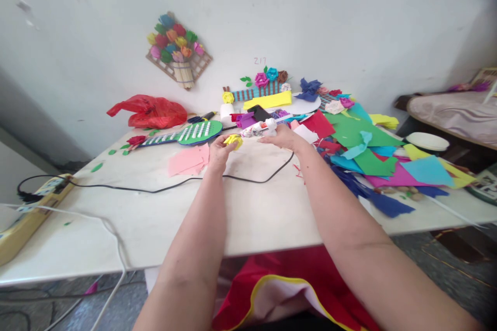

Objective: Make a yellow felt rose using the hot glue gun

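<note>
In my left hand (pixel 219 153) a small yellow crepe-paper flower (pixel 233 140) is pinched between fingers and thumb. My right hand (pixel 282 137) is closed around a white glue gun (pixel 258 128), its nozzle pointing left at the flower and very near it; whether they touch I cannot tell. From beneath the right hand a black cord (pixel 267 178) curves left over the table. Pink paper sheets (pixel 189 160) lie just left of my left hand. Behind the hands are a dark phone (pixel 259 113) and purple paper scraps (pixel 246 120).
A green paper guitar (pixel 200 132) and a red plastic bag (pixel 153 112) lie at the back left. Coloured paper, including a green sheet (pixel 359 131), is heaped on the right. The yellow power strip (pixel 33 217) sits at the left edge. Paper tulips (pixel 171 39) decorate the wall.
</note>
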A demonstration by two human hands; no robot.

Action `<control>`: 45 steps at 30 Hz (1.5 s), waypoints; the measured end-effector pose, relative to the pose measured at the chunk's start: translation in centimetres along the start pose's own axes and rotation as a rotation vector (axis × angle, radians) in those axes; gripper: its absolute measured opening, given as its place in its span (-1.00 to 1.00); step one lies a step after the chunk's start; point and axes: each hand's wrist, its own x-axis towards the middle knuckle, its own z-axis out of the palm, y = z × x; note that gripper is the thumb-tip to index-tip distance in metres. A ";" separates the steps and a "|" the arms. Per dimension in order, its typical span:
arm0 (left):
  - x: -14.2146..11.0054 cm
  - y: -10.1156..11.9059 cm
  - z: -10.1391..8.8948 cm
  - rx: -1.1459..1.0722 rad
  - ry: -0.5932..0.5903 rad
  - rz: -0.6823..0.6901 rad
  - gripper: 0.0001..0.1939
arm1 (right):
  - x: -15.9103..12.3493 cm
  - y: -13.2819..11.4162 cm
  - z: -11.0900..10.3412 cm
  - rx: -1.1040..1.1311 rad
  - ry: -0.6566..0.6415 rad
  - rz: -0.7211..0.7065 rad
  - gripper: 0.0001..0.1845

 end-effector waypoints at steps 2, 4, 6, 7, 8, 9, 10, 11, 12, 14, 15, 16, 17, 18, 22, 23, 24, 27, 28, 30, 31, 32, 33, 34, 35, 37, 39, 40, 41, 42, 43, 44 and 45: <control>0.0 0.0 0.0 0.002 0.001 -0.004 -0.50 | 0.0 0.2 -0.1 0.046 -0.023 0.026 -0.67; 0.1 0.0 -0.1 0.005 0.009 -0.005 -0.50 | -0.1 0.5 -0.1 0.119 -0.047 0.050 -0.63; 0.2 -0.2 -0.2 0.009 0.023 -0.004 -0.50 | -0.1 0.9 -0.1 0.207 -0.051 0.045 -0.58; 0.2 -0.3 -0.3 0.010 0.029 -0.005 -0.50 | -0.1 1.1 -0.1 0.252 -0.039 0.030 -0.55; 0.3 -0.4 -0.4 0.008 0.037 -0.006 -0.50 | -0.1 1.2 -0.1 0.291 -0.023 0.016 -0.53; 0.4 -0.5 -0.4 0.004 0.046 -0.008 -0.51 | -0.1 1.4 -0.1 0.323 -0.002 0.008 -0.52; 0.5 -0.6 -0.5 -0.002 0.053 -0.011 -0.51 | 0.0 1.6 0.0 0.343 0.022 0.009 -0.51; 0.5 -0.7 -0.6 -0.010 0.064 -0.010 -0.52 | 0.1 1.8 0.1 0.348 0.048 0.019 -0.51; 0.6 -0.7 -0.6 -0.022 0.074 -0.010 -0.52 | 0.2 2.0 0.2 0.335 0.075 0.038 -0.52; 0.7 -0.7 -0.6 -0.052 0.093 -0.006 -0.53 | 0.6 2.6 0.4 0.245 0.129 0.095 -0.58; 0.7 -0.7 -0.6 -0.069 0.101 -0.003 -0.53 | 0.7 2.9 0.6 0.172 0.146 0.123 -0.62; 0.8 -0.7 -0.6 -0.088 0.112 0.001 -0.54 | 0.8 3.1 0.7 0.080 0.170 0.137 -0.65; 0.8 -0.6 -0.6 -0.110 0.123 0.005 -0.54 | 0.9 3.3 0.9 -0.035 0.184 0.147 -0.65; 0.9 -0.6 -0.6 -0.133 0.132 0.009 -0.54 | 0.9 3.3 1.1 -0.155 0.184 0.160 -0.62; 1.1 -0.4 -0.6 -0.233 0.149 0.020 -0.50 | 0.5 2.9 2.1 -0.547 0.068 0.233 -0.46; 1.1 -0.4 -0.6 -0.252 0.144 0.018 -0.48 | 0.5 2.7 2.5 -0.599 0.023 0.236 -0.44; 1.1 -0.4 -0.7 -0.267 0.137 0.015 -0.48 | 0.4 2.6 2.8 -0.640 -0.021 0.234 -0.43; 1.0 -0.2 -0.7 -0.280 0.095 0.002 -0.48 | 0.4 2.5 3.8 -0.696 -0.100 0.161 -0.43; 1.0 -0.2 -0.8 -0.278 0.083 -0.004 -0.48 | 0.5 2.5 4.0 -0.706 -0.113 0.137 -0.42; 0.9 -0.2 -0.8 -0.268 0.065 -0.021 -0.49 | 0.6 2.6 4.3 -0.719 -0.129 0.117 -0.37; 0.9 -0.2 -0.8 -0.258 0.059 -0.030 -0.49 | 0.6 2.6 4.3 -0.723 -0.131 0.114 -0.36; 0.9 -0.3 -0.7 -0.245 0.053 -0.039 -0.48 | 0.7 2.6 4.2 -0.726 -0.125 0.115 -0.37; 0.9 -0.3 -0.7 -0.228 0.046 -0.047 -0.48 | 0.7 2.5 4.1 -0.726 -0.109 0.116 -0.40; 0.9 -0.4 -0.6 -0.211 0.038 -0.053 -0.48 | 0.7 2.3 4.0 -0.723 -0.083 0.114 -0.45; 0.9 -0.4 -0.6 -0.194 0.030 -0.058 -0.48 | 0.8 2.2 3.8 -0.715 -0.047 0.108 -0.51; 0.8 -0.5 -0.4 -0.169 0.012 -0.074 -0.51 | 0.8 1.7 3.4 -0.673 0.033 0.097 -0.58; 0.7 -0.6 -0.1 -0.148 -0.008 -0.100 -0.54 | 1.0 1.2 3.2 -0.582 0.093 0.077 -0.58; 0.6 -0.6 0.0 -0.138 -0.018 -0.115 -0.54 | 1.1 0.9 3.2 -0.516 0.109 0.057 -0.56; 0.6 -0.6 0.1 -0.128 -0.028 -0.128 -0.54 | 1.2 0.6 3.2 -0.437 0.122 0.025 -0.54; 0.5 -0.6 0.2 -0.119 -0.039 -0.139 -0.54 | 1.3 0.4 3.3 -0.356 0.126 -0.019 -0.52; 0.4 -0.6 0.3 -0.110 -0.049 -0.146 -0.54 | 1.4 0.2 3.5 -0.279 0.130 -0.071 -0.52; 0.4 -0.6 0.4 -0.102 -0.057 -0.151 -0.53 | 1.5 0.1 3.7 -0.211 0.134 -0.124 -0.52; 0.3 -0.6 0.4 -0.095 -0.063 -0.153 -0.53 | 1.5 0.0 4.0 -0.159 0.136 -0.170 -0.54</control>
